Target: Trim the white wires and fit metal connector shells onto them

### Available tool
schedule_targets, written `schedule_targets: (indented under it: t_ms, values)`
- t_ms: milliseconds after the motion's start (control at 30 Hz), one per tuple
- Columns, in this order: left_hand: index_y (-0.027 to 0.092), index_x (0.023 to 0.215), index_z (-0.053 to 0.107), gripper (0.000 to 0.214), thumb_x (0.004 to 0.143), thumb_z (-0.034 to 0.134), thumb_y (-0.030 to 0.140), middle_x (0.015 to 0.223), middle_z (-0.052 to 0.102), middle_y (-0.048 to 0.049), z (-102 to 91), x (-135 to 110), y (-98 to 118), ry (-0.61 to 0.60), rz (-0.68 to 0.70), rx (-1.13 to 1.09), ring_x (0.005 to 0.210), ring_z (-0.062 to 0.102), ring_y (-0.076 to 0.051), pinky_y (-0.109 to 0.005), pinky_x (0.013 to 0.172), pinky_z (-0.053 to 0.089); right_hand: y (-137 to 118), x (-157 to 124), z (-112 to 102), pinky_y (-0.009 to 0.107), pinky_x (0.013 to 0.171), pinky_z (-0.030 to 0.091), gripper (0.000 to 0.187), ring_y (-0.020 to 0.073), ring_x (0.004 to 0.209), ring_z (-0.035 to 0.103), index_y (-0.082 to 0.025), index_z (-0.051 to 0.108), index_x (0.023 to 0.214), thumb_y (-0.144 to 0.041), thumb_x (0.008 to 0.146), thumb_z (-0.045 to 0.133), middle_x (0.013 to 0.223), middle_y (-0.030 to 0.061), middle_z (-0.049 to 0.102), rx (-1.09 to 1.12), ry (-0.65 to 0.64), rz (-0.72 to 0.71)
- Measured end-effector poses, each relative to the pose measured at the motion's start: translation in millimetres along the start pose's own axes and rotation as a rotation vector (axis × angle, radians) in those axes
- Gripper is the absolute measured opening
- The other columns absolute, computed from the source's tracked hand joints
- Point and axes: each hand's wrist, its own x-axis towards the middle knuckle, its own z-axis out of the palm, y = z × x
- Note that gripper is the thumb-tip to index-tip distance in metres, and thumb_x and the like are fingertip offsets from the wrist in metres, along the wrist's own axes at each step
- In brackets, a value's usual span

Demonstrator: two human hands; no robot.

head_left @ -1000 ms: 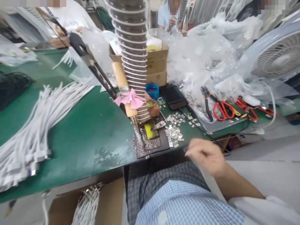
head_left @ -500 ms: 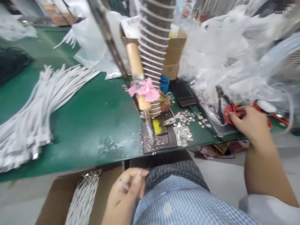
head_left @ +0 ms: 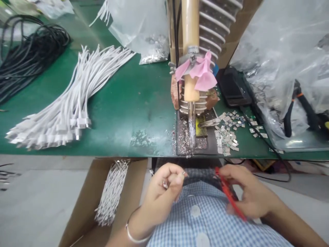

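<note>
My left hand (head_left: 164, 192) is in front of the table edge, thumb and forefinger pinched on a small metallic piece (head_left: 184, 174) that is mostly hidden. Another shiny bit (head_left: 165, 184) shows among its curled fingers. To the right, my right hand (head_left: 246, 192) is closed around a red-handled tool (head_left: 230, 195), held slantwise; its working end is hard to make out. Both hands are over my lap, apart from each other. Above them on the table, a soldering iron (head_left: 192, 127) points down over a dark pad (head_left: 183, 137), with a yellow sponge (head_left: 200, 128) beside its tip.
White cables (head_left: 77, 92) lie bundled on the green table (head_left: 115, 103); black cables (head_left: 38, 51) are behind. Small metal plates (head_left: 227, 137), a phone (head_left: 235, 89) and orange-black pliers (head_left: 305, 106) lie right. A carton (head_left: 84, 199) below left holds white cables. A ribbed hose (head_left: 218, 20) stands behind the iron.
My right hand has come from the tools on the table's right to my lap, now holding the red-handled tool. My left hand stays pinched in my lap. The camera view has shifted.
</note>
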Motion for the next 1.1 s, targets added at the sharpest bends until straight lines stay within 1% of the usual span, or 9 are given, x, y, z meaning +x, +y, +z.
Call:
schedule_targets:
  t_ms: [33,100,133,300,400,567,667,867,1100]
  values:
    - [0.017,0.082,0.063,0.025,0.085,0.066,0.042,0.047,0.04,0.0072,0.4,-0.8,-0.4,0.003,-0.015,-0.006,0.039,0.029,-0.006,-0.018,0.039,0.024,-2.8,8.3,11.4,0.029,0.056,0.043,0.052,0.015,0.06,0.052,-0.022,0.06,0.09,-0.068,0.067,0.068,0.072,0.0019,0.06,0.01,-0.09,-0.025]
    - [0.017,0.08,0.062,0.025,0.085,0.066,0.042,0.047,0.037,0.0079,0.6,-2.2,-1.2,-0.003,-0.044,-0.014,0.038,0.025,-0.005,-0.017,0.038,0.021,-7.6,21.8,27.1,0.028,0.057,0.04,0.059,0.013,0.056,0.046,-0.021,0.054,0.087,-0.077,0.071,0.055,0.068,-0.0008,0.055,0.036,-0.114,-0.07]
    - [0.017,0.08,0.062,0.025,0.085,0.066,0.042,0.048,0.037,0.0079,0.6,-2.8,-1.5,-0.009,-0.053,-0.017,0.039,0.024,-0.005,-0.017,0.038,0.02,-9.4,26.6,32.0,0.028,0.056,0.038,0.059,0.0122,0.055,0.043,-0.021,0.051,0.086,-0.079,0.072,0.052,0.066,-0.002,0.052,0.031,-0.118,-0.099]
    - [0.017,0.078,0.063,0.025,0.083,0.068,0.041,0.049,0.036,0.0077,2.6,-4.1,-2.7,0.002,-0.051,-0.063,0.04,0.022,-0.005,-0.019,0.04,0.017,-9.9,36.9,43.1,0.026,0.053,0.032,0.053,0.0106,0.051,0.039,-0.022,0.047,0.087,-0.072,0.073,0.057,0.063,-0.0049,0.046,0.015,-0.151,-0.233]
    - [0.017,0.078,0.064,0.024,0.081,0.07,0.041,0.054,0.044,0.0044,2.4,-3.9,-5.2,0.027,-0.037,-0.059,0.044,0.027,-0.006,-0.02,0.042,0.02,-8.6,38.5,46.8,0.025,0.053,0.032,0.05,0.0103,0.05,0.039,-0.022,0.047,0.089,-0.067,0.072,0.059,0.063,-0.0058,0.045,0.031,-0.141,-0.244]
    - [0.019,0.083,0.064,0.018,0.088,0.063,0.036,0.06,0.046,0.0034,-2.6,-4.2,-11.5,-0.049,0.005,-0.02,0.048,0.03,-0.007,-0.02,0.045,0.026,-12.5,39.9,49.4,0.025,0.053,0.033,0.049,0.0101,0.05,0.039,-0.023,0.045,0.086,-0.068,0.072,0.06,0.062,-0.0066,0.044,0.066,-0.118,-0.235]
    - [0.019,0.084,0.063,0.018,0.09,0.06,0.036,0.063,0.046,0.0029,-4.6,-4.5,-13.7,-0.058,0.047,0.026,0.05,0.031,-0.008,-0.02,0.046,0.026,-15.8,40.1,48.3,0.024,0.053,0.032,0.042,0.0097,0.05,0.039,-0.022,0.046,0.083,-0.06,0.076,0.061,0.061,-0.0066,0.045,0.037,-0.123,-0.224]
    - [0.021,0.088,0.062,0.015,0.093,0.056,0.033,0.063,0.043,0.0045,-5.5,-5.2,-16.3,-0.078,0.095,0.052,0.05,0.03,-0.007,-0.019,0.046,0.027,-17.8,39.9,48.8,0.022,0.052,0.031,0.02,0.0086,0.05,0.037,-0.022,0.044,0.082,-0.034,0.078,0.059,0.06,-0.0075,0.043,0.065,-0.144,-0.2]
    - [0.024,0.092,0.061,0.011,0.096,0.052,0.031,0.064,0.041,0.0057,-7.7,-5.8,-17.5,-0.129,0.105,0.039,0.052,0.03,-0.007,-0.017,0.047,0.027,-17.6,39.5,52.9,0.021,0.049,0.027,0.016,0.0076,0.048,0.034,-0.022,0.041,0.081,-0.026,0.079,0.056,0.058,-0.0087,0.039,0.077,-0.14,-0.215]
